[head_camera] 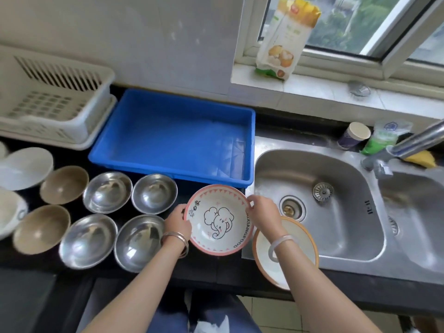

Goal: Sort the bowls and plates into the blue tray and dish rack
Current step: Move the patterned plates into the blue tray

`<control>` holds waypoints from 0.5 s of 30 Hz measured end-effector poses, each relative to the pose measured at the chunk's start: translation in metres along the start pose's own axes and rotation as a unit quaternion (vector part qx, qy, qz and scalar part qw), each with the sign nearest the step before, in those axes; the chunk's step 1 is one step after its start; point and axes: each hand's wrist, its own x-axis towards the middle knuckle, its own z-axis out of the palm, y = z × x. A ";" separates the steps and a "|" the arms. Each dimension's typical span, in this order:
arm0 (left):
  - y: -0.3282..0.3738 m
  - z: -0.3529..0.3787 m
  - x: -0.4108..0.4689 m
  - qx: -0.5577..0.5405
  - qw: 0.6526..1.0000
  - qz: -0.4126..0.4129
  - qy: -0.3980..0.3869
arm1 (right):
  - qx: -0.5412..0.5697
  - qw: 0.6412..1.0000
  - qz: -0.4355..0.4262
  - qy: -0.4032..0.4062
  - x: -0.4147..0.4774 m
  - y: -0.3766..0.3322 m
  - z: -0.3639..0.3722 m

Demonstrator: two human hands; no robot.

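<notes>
A pink-rimmed plate with an elephant drawing [219, 219] is held by both hands just in front of the blue tray [173, 133]. My left hand [177, 223] grips its left rim and my right hand [263, 212] grips its right rim. An orange-rimmed plate [298, 246] lies under my right wrist at the sink's edge. The white dish rack [50, 102] stands at the back left. Several steel bowls [108, 192] and two brown bowls [63, 183] sit in rows left of the held plate. White dishes [24, 168] lie at the far left.
A steel double sink [319, 203] with a tap [418, 140] fills the right side. A paper cup [354, 135], a green packet and a yellow sponge sit behind it. A food bag [286, 37] leans on the window sill.
</notes>
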 end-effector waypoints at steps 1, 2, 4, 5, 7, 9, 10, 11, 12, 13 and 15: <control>0.000 -0.003 0.001 -0.001 1.000 0.003 -0.002 | 0.004 1.000 -0.002 -0.001 0.000 -0.001 -0.001; 0.000 -0.006 0.002 0.001 1.000 0.008 -0.002 | 0.010 1.000 -0.002 0.000 -0.001 -0.002 -0.003; 0.000 -0.015 0.004 -0.001 1.000 0.018 -0.002 | 0.032 0.999 -0.003 -0.001 -0.003 -0.006 -0.008; 0.001 -0.021 0.005 -0.005 1.000 0.021 -0.002 | 0.042 0.999 -0.006 -0.003 -0.004 -0.009 -0.011; 0.006 -0.034 0.009 -0.017 1.000 0.023 -0.008 | 0.061 0.998 -0.018 0.001 -0.006 -0.017 -0.019; 0.014 -0.049 0.015 -0.041 0.999 0.021 -0.007 | 0.084 0.996 -0.031 0.012 -0.007 -0.026 -0.029; 0.019 -0.058 0.019 -0.059 0.998 0.019 -0.003 | 0.102 0.994 -0.032 0.016 -0.006 -0.032 -0.033; 0.024 -0.067 0.024 -0.078 0.997 0.017 0.002 | 0.128 0.991 -0.027 0.020 -0.004 -0.038 -0.038; 0.029 -0.076 0.031 -0.096 0.995 0.014 0.008 | 0.159 0.987 -0.021 0.023 -0.001 -0.045 -0.043; 0.033 -0.084 0.038 -0.115 0.993 0.011 0.012 | 0.188 0.982 -0.016 0.027 0.004 -0.052 -0.047; 0.041 -0.100 0.053 -0.152 0.988 0.010 0.019 | 0.233 0.972 -0.008 0.038 0.017 -0.067 -0.054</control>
